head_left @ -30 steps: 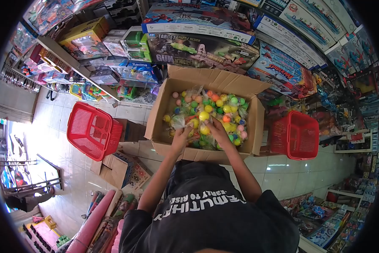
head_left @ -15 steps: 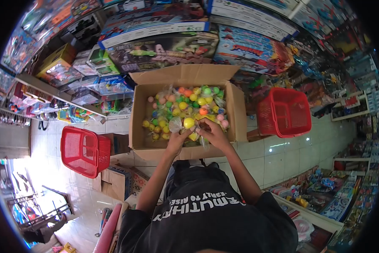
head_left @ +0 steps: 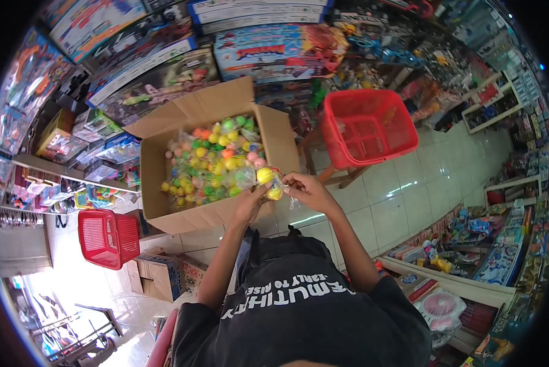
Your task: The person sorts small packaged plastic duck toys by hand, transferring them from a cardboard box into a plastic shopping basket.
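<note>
Yellow balls in a clear plastic bag [head_left: 266,175] are held up in front of my chest, near the right front corner of a cardboard box [head_left: 280,131]. My left hand [head_left: 250,203] is closed around the bag's left side and lower part. With its fingers pinched, my right hand [head_left: 311,191] grips the bag's right edge, where a bit of clear plastic hangs down. Inside the box lie many small bagged balls [head_left: 216,159], yellow, green, orange and pink. Its flaps stand open.
A red basket [head_left: 372,160] rests on a wooden stool [head_left: 335,177] to the right. Another red basket [head_left: 108,238] is low on the left. Boxed toys [head_left: 280,52] are stacked behind the box, and a shelf of packaged goods [head_left: 458,251] runs along the right.
My view has turned to the right, so the box and baskets sit further left. Both hands have brought the bagged balls from over the box to its right front corner.
</note>
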The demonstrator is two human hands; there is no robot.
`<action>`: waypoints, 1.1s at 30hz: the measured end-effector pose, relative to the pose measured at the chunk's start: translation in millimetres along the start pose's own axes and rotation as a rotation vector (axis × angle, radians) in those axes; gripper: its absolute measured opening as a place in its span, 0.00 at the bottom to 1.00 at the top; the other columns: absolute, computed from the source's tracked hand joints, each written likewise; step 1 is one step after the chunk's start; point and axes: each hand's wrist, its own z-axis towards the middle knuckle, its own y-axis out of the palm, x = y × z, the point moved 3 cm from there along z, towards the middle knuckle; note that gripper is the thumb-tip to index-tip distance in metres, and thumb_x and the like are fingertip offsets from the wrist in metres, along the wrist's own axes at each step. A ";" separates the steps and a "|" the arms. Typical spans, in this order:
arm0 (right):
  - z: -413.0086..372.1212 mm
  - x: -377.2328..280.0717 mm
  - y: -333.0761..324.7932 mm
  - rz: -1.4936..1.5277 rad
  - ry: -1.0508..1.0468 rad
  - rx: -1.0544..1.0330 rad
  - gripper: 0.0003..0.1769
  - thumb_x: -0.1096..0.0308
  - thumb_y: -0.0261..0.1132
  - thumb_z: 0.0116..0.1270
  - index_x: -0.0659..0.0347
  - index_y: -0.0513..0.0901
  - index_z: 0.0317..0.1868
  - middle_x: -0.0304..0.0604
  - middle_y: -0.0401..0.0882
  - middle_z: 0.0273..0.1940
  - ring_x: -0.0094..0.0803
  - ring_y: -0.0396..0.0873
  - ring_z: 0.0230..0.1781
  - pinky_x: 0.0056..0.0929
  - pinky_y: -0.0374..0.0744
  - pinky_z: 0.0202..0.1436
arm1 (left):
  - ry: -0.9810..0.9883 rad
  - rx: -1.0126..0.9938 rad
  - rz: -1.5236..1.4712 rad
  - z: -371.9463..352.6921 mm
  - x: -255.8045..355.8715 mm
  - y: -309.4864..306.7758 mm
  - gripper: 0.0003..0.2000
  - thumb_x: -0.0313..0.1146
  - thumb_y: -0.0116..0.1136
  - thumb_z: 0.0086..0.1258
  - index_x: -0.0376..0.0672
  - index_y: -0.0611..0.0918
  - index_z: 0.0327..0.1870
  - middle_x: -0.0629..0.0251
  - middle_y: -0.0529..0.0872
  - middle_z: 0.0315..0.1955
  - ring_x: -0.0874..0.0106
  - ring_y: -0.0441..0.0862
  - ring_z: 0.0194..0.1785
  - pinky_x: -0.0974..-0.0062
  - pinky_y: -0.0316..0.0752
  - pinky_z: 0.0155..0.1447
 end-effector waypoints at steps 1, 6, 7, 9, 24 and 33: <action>-10.8 3.2 -8.9 0.002 0.001 0.011 0.09 0.72 0.60 0.64 0.65 0.74 0.44 0.35 0.75 0.32 0.18 0.74 0.33 0.20 0.73 0.36 | -0.011 -0.021 0.015 -1.0 -3.5 14.0 0.19 0.33 0.55 0.67 0.35 0.70 0.56 0.61 0.79 0.46 0.71 0.80 0.46 0.68 0.77 0.49; -59.9 18.8 -53.6 0.135 0.020 0.015 0.07 0.72 0.57 0.68 0.66 0.72 0.44 0.35 0.74 0.34 0.17 0.74 0.35 0.17 0.73 0.38 | -0.095 -0.113 0.067 4.7 -45.4 62.9 0.20 0.34 0.55 0.67 0.37 0.69 0.57 0.63 0.78 0.48 0.69 0.79 0.48 0.65 0.76 0.52; -69.0 22.9 -61.0 0.137 0.018 0.031 0.07 0.72 0.57 0.68 0.66 0.72 0.44 0.35 0.74 0.34 0.17 0.74 0.35 0.17 0.73 0.38 | -0.098 -0.125 0.053 5.1 -52.7 74.5 0.20 0.35 0.54 0.68 0.38 0.69 0.58 0.63 0.77 0.49 0.70 0.78 0.50 0.65 0.76 0.52; -84.9 29.6 -73.4 0.174 0.023 0.019 0.08 0.72 0.57 0.68 0.66 0.71 0.44 0.35 0.74 0.34 0.17 0.74 0.36 0.17 0.73 0.39 | -0.108 -0.153 0.046 9.5 -64.3 92.1 0.20 0.36 0.54 0.68 0.39 0.68 0.59 0.64 0.77 0.50 0.70 0.77 0.52 0.66 0.75 0.52; -104.3 40.1 -179.3 0.220 0.035 0.422 0.09 0.71 0.63 0.63 0.60 0.70 0.33 0.30 0.69 0.31 0.13 0.68 0.33 0.16 0.69 0.35 | -0.099 -0.007 0.222 106.4 -57.0 143.1 0.14 0.44 0.52 0.70 0.49 0.74 0.51 0.72 0.77 0.41 0.81 0.76 0.41 0.80 0.75 0.34; -46.0 73.5 -293.7 -0.437 0.030 0.564 0.12 0.73 0.67 0.47 0.64 0.71 0.28 0.44 0.72 0.26 0.36 0.73 0.26 0.30 0.71 0.33 | -0.026 -0.084 0.190 201.4 -28.5 166.9 0.11 0.39 0.50 0.72 0.44 0.74 0.47 0.65 0.80 0.44 0.76 0.79 0.44 0.73 0.79 0.44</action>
